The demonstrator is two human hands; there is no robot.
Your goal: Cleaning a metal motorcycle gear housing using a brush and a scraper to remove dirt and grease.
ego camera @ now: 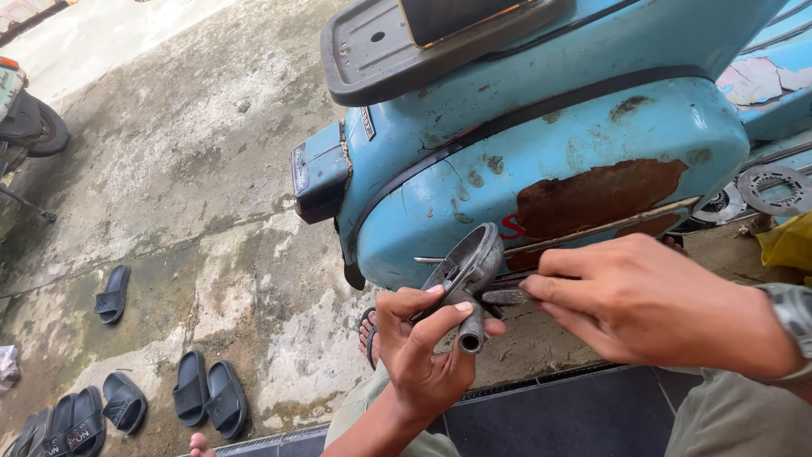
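My left hand (423, 351) grips a grey metal engine part (468, 272), a round-headed casting with a short tube at its lower end. My right hand (647, 300) comes in from the right and pinches a small flat metal tool (505, 296) whose tip touches the casting's side. A thin metal pin sticks out of the casting to the left. Both hands are held in front of the rear side panel of a light blue scooter (541, 161) with large rust patches. A grey watch sits on my right wrist.
Several black slide sandals (207, 398) lie on the stained concrete floor at the lower left. A round metal clutch plate (774, 190) lies beside the scooter at right. Another vehicle's wheel (38, 127) shows at the far left. My knees and a foot are below.
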